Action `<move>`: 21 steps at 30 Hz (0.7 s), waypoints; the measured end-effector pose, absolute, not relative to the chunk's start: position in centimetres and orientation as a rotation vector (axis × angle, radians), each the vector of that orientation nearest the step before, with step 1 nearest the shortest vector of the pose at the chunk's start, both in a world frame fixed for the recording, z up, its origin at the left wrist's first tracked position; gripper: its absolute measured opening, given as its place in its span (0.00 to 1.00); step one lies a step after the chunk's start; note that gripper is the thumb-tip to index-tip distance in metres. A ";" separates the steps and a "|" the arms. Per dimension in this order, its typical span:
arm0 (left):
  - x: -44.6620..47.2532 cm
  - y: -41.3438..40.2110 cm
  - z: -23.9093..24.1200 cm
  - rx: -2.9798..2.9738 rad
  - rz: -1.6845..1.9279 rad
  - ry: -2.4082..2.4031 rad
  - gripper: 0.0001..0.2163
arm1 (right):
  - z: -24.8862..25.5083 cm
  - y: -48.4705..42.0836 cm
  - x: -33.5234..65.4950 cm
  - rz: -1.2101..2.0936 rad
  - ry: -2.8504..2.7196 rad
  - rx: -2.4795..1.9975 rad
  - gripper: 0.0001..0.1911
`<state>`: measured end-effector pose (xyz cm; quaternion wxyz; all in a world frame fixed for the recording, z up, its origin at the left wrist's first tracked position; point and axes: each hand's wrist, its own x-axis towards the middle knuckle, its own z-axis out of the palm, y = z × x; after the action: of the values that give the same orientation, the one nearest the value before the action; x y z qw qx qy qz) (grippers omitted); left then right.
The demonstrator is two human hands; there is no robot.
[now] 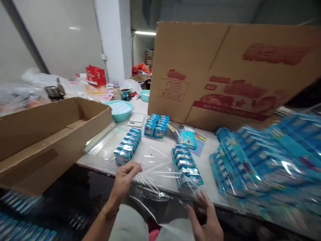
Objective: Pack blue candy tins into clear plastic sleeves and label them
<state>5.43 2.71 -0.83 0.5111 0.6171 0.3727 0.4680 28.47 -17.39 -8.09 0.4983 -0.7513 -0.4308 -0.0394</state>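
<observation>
My left hand (127, 174) is closed in a pinch on a sheet of clear plastic film (156, 175), which shows creases running out from the fingers. The film spreads over the front edge of the table and hangs above my lap. My right hand (207, 219) is at the film's right side, thumb and fingers curled and smeared by motion; whether it grips the film cannot be made out. A row of small blue boxes (129, 144) stands just beyond my left hand. Another row of blue boxes (187, 164) stands beyond my right hand, seemingly under or against the film.
A long open cardboard box (57, 144) stands at left, a large carton (200, 73) behind. Wrapped blue packs (265, 160) are heaped at right. Farther back are more blue boxes (156, 125), a white scale (136, 119) and a turquoise basin (121, 115).
</observation>
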 end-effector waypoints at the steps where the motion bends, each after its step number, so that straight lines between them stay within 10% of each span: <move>1: 5.5 2.8 -0.4 1.487 1.029 0.872 0.15 | -7.4 -17.2 28.6 -0.290 -1.163 -1.763 0.39; 4: 6.1 3.1 0.7 1.517 0.813 0.864 0.19 | -4.2 -17.1 29.3 -0.640 -1.486 -1.510 0.42; 10: 7.7 4.9 2.0 1.415 0.541 0.638 0.23 | 0.2 -18.2 30.3 -0.275 -1.454 -1.385 0.07; 16: 10.0 5.1 3.2 0.967 0.691 0.586 0.22 | -0.8 -17.7 31.1 -0.274 -1.331 -1.556 0.01; 19: 11.1 5.4 3.8 1.159 0.528 0.565 0.23 | 0.1 -17.7 31.8 -0.694 -1.457 -1.475 0.23; 21: 11.5 5.6 3.8 1.229 0.453 0.563 0.24 | 1.1 -18.4 32.3 -0.684 -1.580 -1.395 0.18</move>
<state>11.54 5.61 3.81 0.7564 0.5639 0.2584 0.2076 32.32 -18.36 1.12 0.4466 -0.5633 -0.6379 -0.2763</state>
